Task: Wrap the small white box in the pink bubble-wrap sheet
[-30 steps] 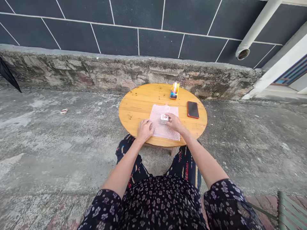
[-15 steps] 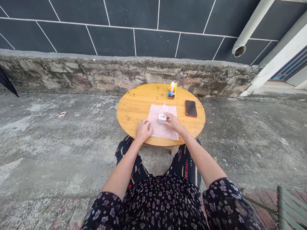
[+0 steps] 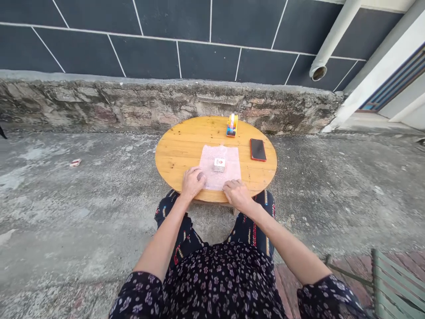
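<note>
Right hand [image 3: 237,193] is lying nearer, off the white cardboard box [image 3: 219,165]. Left hand [image 3: 192,182] is staying put; both half-curled, holds unclear.

I see: rounded yellow wooden worktop [image 3: 179,150] | on it: pink bubble-wrap sheet [image 3: 217,179] | yellow-and-blue plastic tape dispenser [image 3: 232,125] | red-edged black phone [image 3: 258,149]

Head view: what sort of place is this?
Probably an outdoor yard or paved strip beside a building: rough grey concrete ground, a dark grey wall with white lines above a weathered stone base, and a pale round drainpipe with an open end.
</note>
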